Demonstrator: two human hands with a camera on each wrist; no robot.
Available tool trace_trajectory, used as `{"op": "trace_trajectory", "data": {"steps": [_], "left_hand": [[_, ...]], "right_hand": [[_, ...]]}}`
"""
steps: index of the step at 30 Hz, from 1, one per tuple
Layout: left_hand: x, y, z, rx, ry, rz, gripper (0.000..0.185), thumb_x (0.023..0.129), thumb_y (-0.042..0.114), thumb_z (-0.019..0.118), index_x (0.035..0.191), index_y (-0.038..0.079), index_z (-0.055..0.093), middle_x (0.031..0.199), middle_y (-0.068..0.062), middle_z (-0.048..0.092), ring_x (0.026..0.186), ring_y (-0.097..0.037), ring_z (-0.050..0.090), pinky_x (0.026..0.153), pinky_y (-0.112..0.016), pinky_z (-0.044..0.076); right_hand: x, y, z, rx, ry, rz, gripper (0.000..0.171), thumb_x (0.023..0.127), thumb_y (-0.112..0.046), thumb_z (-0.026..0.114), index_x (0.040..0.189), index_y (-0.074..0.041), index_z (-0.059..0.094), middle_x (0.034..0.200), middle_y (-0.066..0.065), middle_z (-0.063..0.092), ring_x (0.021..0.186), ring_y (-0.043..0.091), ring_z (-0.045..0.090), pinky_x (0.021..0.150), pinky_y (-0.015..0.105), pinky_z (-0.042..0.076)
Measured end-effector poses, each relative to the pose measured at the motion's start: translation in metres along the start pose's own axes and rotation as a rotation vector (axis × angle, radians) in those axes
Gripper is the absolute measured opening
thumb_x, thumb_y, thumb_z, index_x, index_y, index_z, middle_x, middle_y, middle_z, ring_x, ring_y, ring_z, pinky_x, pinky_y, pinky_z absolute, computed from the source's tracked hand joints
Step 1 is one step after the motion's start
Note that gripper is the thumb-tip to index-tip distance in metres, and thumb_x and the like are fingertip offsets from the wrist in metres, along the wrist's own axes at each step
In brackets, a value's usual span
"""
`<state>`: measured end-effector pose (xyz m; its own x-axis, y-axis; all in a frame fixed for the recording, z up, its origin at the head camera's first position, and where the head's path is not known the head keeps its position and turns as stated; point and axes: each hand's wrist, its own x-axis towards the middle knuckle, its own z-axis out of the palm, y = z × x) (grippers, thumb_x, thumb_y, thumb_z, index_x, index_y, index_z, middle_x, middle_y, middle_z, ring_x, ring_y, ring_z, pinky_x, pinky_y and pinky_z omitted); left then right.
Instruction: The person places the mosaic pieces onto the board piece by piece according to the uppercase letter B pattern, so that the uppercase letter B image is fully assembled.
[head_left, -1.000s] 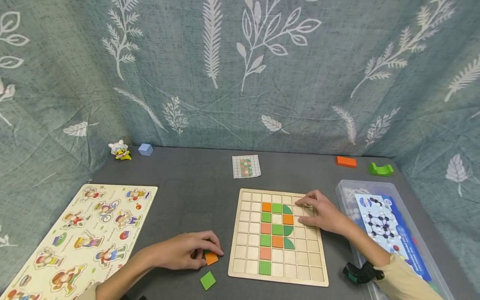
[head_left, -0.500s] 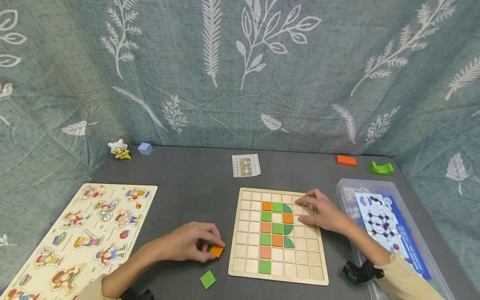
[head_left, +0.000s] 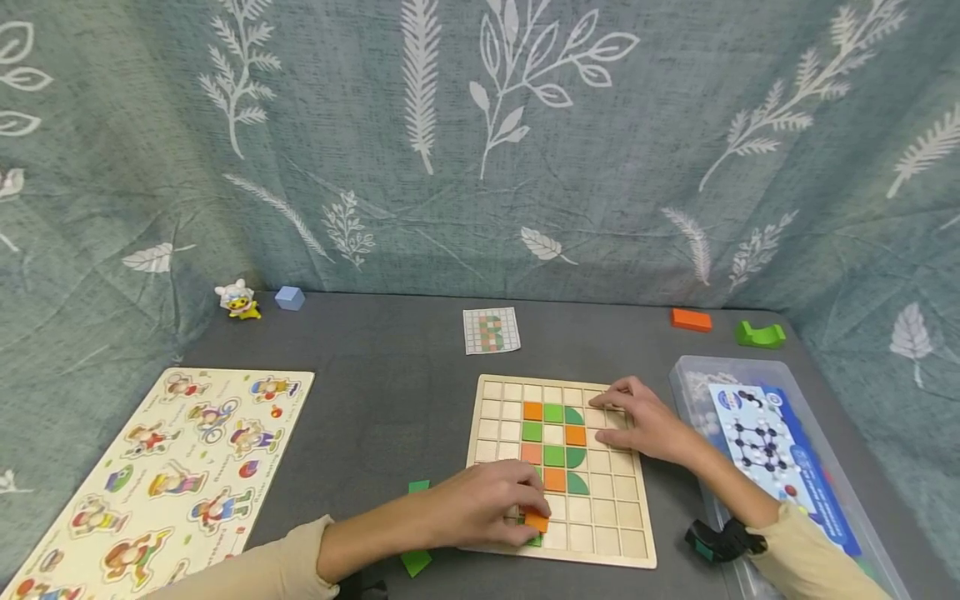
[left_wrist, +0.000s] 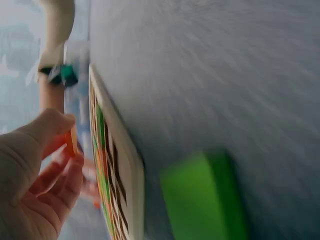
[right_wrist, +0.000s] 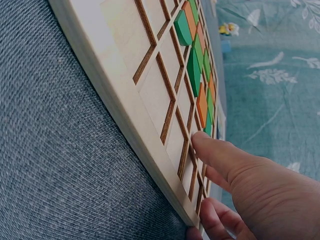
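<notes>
The left hand (head_left: 487, 504) is pinching an orange tile (head_left: 536, 522) over the board's (head_left: 600, 533) near edge. The right hand (head_left: 645, 425) is resting with relaxed fingers on the board's far right corner.

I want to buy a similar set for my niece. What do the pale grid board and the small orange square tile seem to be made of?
The pale grid board looks like light unvarnished wood: matt, faint grain, with dark brown cell lines that look laser-burnt in the right wrist view. The small orange square tile, pinched by the left hand, seems to be painted wood with a flat matt coat, though plastic cannot be ruled out.
</notes>
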<state>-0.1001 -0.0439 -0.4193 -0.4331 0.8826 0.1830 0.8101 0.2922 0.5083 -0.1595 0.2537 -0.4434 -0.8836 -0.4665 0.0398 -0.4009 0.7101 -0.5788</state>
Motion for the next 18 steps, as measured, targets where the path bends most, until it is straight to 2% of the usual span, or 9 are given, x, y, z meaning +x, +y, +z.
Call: {"op": "trace_trajectory", "data": {"steps": [2, 6, 18], "left_hand": [[0.007, 0.003, 0.006, 0.055, -0.017, 0.031, 0.012, 0.087, 0.022, 0.071, 0.099, 0.019, 0.072, 0.097, 0.009, 0.062, 0.086, 0.002, 0.052, 0.078, -0.003, 0.037], [0.015, 0.005, 0.011, 0.072, -0.043, 0.045, 0.012, 0.086, 0.022, 0.071, 0.098, 0.019, 0.073, 0.096, 0.008, 0.061, 0.084, 0.002, 0.05, 0.078, -0.003, 0.036], [0.02, 0.006, 0.018, 0.086, -0.069, 0.032, 0.013, 0.085, 0.026, 0.075, 0.095, 0.018, 0.073, 0.094, 0.008, 0.062, 0.086, 0.001, 0.053, 0.081, -0.002, 0.036]], "right_hand": [[0.0, 0.0, 0.0, 0.0, 0.0, 0.0, 0.04, 0.084, -0.024, 0.076, 0.12, -0.009, 0.067, 0.116, 0.015, 0.051, 0.102, 0.025, 0.05, 0.082, 0.039, 0.042], [0.0, -0.001, 0.0, 0.005, -0.006, 0.0, 0.04, 0.084, -0.025, 0.075, 0.12, -0.009, 0.067, 0.115, 0.014, 0.051, 0.1, 0.025, 0.05, 0.081, 0.038, 0.042], [0.0, -0.001, -0.001, 0.001, 0.011, -0.009, 0.039, 0.084, -0.025, 0.076, 0.118, -0.009, 0.067, 0.115, 0.015, 0.051, 0.101, 0.027, 0.051, 0.081, 0.04, 0.043]]}}
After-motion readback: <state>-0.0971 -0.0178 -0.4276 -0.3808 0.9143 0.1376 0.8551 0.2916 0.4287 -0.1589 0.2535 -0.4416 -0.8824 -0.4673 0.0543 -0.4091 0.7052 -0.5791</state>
